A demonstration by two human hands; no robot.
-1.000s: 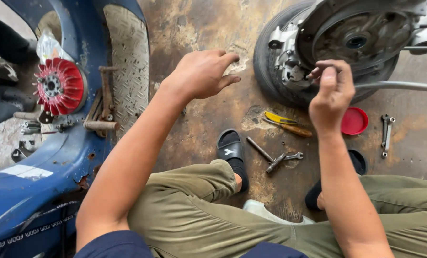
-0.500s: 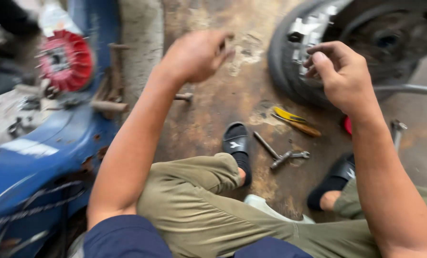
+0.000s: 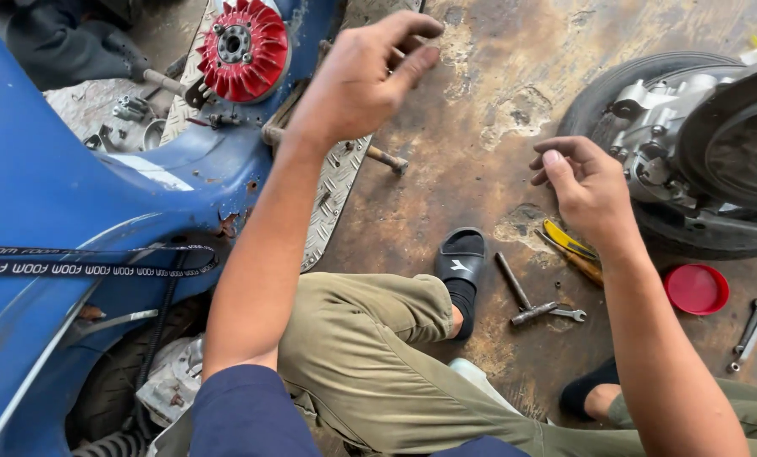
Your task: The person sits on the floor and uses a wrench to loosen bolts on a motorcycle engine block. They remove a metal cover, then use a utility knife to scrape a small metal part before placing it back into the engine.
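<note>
Fingers of right hand (image 3: 590, 190) withdrawn from grey metal engine casing (image 3: 649, 144) since earlier frame, now loosely curled, nothing visibly held. Left hand (image 3: 357, 76) raised, fingertips (image 3: 417, 59) narrowly pinched; content indiscernible. Red finned flywheel (image 3: 243, 46) beyond left fingers.

The flywheel (image 3: 243, 48) sat upper left on the scooter body (image 3: 48, 195); the wheel (image 3: 692, 152) filled the right edge, with a wrench (image 3: 531, 296) and lid (image 3: 696, 289) lower right below it.

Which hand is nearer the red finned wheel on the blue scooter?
Left. The left hand hovers just right of the red finned wheel; the right hand is far off to the right, beside the black tyre.
</note>
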